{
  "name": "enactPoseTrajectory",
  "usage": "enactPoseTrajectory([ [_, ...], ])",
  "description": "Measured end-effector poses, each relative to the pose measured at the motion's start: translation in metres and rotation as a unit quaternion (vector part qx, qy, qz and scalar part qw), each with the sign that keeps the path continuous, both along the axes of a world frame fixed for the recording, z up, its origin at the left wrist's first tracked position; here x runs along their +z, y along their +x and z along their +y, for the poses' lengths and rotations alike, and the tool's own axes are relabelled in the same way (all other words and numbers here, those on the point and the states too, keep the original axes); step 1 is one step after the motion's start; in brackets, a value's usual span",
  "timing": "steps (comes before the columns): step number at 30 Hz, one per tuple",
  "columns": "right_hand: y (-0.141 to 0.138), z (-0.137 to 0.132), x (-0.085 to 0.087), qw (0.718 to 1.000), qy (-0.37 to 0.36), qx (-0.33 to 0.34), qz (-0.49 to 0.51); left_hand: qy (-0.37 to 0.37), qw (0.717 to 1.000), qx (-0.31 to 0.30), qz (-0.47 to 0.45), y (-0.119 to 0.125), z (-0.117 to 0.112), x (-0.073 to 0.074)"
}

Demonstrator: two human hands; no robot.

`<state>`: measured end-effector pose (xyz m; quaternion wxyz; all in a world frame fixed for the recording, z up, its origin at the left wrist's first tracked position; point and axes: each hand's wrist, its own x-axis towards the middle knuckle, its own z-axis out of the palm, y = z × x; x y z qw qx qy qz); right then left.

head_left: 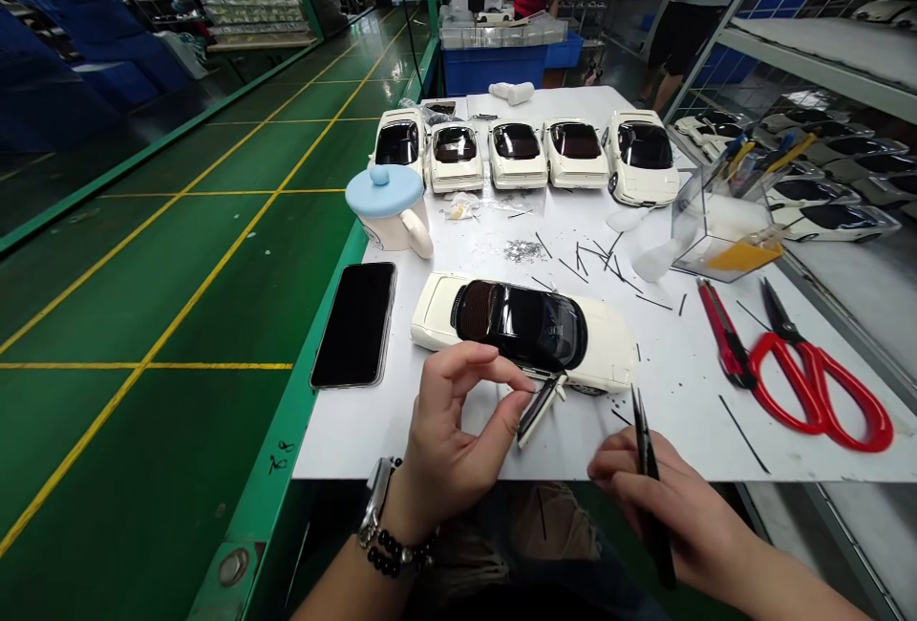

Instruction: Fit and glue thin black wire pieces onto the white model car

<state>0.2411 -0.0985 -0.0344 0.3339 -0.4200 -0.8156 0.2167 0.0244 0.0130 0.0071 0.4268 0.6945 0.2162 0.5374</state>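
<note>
A cream model car (608,334) with a black roof and dark windows stands side-on on the white worktop, its near door (541,411) swung out. My left hand (458,420) pinches the door's upper edge between thumb and forefinger; whether a small strip is also in the pinch is too fine to see. My right hand (666,487), right of the door at the table's front edge, is closed round black tweezers (647,454). Their tips point up and away, apart from the car.
Thin black strips (608,263) and small silvery bits (523,250) lie beyond the car. Red-handled scissors (795,363) and a red cutter (725,334) lie right. A phone (354,325) and lidded mug (391,210) stand left. Several model cars (517,155) line the back.
</note>
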Motion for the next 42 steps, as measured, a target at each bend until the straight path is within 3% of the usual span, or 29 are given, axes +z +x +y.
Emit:
enactPoseTrajectory([
  [3,0.000,-0.002,-0.002,0.998,-0.052,-0.026,0.025,-0.001,1.000,0.001,-0.001,0.000,0.001,0.000],
  [6,-0.003,-0.003,0.006,0.989,-0.099,-0.068,0.083,0.000,1.000,0.002,-0.001,0.000,0.002,0.001],
  [12,-0.022,0.018,0.059,0.924,-0.144,-0.214,0.284,0.004,1.000,-0.010,0.002,0.003,0.001,0.003],
  [15,-0.034,0.037,0.082,0.897,-0.191,-0.210,0.340,0.020,1.000,-0.006,0.009,0.004,0.000,0.005],
  [18,-0.044,0.054,0.092,0.878,-0.236,-0.187,0.372,0.045,0.999,-0.009,0.011,0.003,-0.001,0.006],
  [23,-0.051,0.066,0.092,0.864,-0.272,-0.166,0.390,0.048,0.999,-0.014,0.002,0.001,-0.001,0.005],
  [42,-0.050,0.069,0.083,0.841,-0.309,-0.171,0.409,0.028,0.999,-0.014,0.006,0.001,-0.001,0.003],
])
